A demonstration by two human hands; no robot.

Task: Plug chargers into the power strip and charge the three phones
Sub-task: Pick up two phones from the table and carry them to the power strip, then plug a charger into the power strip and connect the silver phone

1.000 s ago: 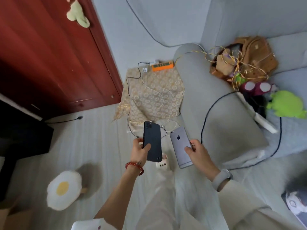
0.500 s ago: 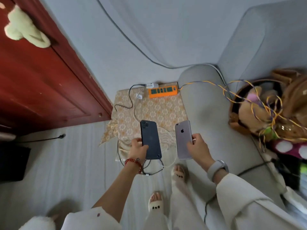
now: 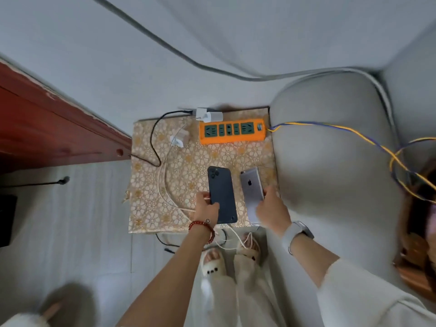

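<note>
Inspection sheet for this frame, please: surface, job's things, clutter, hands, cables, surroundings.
Surface: patterned cloth spread on a low stand.
Job's things: orange power strip, sockets empty; white chargers unplugged beside it; dark phone; silver phone; third phone not seen.
Clutter: nothing seen.
Hands: left hand grips dark phone; right hand grips silver phone.
Cables: black cable; white cable; yellow-blue cord.
Surroundings: grey sofa arm, red door.

Cream sleeves [image 3: 368, 293] and trousers [image 3: 236, 300] — red bead bracelet [image 3: 203, 226], pale wristband [image 3: 292, 234], cream slippers [image 3: 213, 261].
</note>
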